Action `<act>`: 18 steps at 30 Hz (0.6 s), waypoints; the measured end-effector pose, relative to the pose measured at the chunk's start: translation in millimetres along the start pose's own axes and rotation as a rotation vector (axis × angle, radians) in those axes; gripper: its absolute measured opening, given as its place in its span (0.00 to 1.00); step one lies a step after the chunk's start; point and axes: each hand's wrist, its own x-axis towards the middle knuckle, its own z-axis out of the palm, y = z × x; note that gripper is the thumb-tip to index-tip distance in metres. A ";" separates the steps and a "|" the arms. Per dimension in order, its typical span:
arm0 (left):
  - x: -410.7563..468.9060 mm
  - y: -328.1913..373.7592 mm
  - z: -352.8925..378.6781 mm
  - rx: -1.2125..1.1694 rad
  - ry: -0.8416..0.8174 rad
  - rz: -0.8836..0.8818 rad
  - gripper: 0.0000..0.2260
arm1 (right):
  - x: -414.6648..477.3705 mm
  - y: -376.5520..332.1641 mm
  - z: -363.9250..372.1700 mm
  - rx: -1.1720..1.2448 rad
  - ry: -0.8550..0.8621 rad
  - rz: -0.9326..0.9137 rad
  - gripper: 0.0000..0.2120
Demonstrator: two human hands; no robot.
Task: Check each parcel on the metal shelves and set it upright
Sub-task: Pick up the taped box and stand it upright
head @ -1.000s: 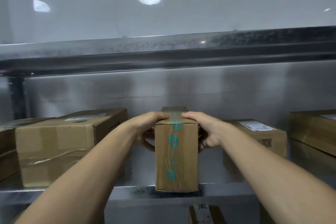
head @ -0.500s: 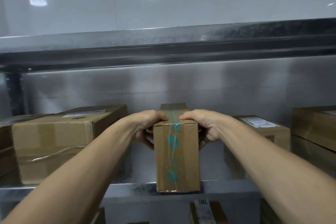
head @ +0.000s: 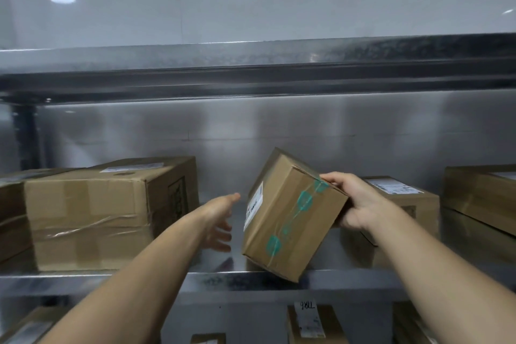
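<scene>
Parcel [head: 290,218] tilts, right hand [head: 353,204] gripping its top corner, left hand [head: 219,220] released beside it.

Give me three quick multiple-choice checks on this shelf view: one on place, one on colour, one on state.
1. Where is the large taped box relative to the tilted parcel?
A. To its left
B. To its right
C. On top of it

2. What colour are the round marks on the tilted parcel's tape?
A. Red
B. Teal green
C. Yellow

3. What is the state of the tilted parcel?
A. Lying flat, untouched
B. Tipped on one bottom corner, gripped by the right hand
C. Clasped by both hands

Answers: 1 A, it sits left on the same metal shelf. 2 B, teal dots run down the tape. 3 B, the left hand is open beside it, not touching.
</scene>
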 end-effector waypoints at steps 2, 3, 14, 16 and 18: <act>-1.0 -9.6 2.7 -0.040 -0.053 -0.049 0.32 | 0.3 8.2 -6.9 0.057 0.012 -0.010 0.10; -1.7 -12.3 4.3 -0.065 -0.084 -0.060 0.32 | -1.1 12.9 -8.3 0.076 0.017 -0.014 0.09; -5.3 -3.2 4.3 -0.188 -0.091 0.021 0.16 | 5.2 38.5 -10.9 0.061 0.135 -0.016 0.15; -3.4 -4.8 -0.2 -0.167 -0.065 0.042 0.17 | 6.2 40.6 -10.3 -0.055 0.133 -0.002 0.06; -3.9 -5.3 -2.0 -0.128 -0.042 0.075 0.16 | 7.8 43.6 -10.4 -0.134 0.135 0.009 0.12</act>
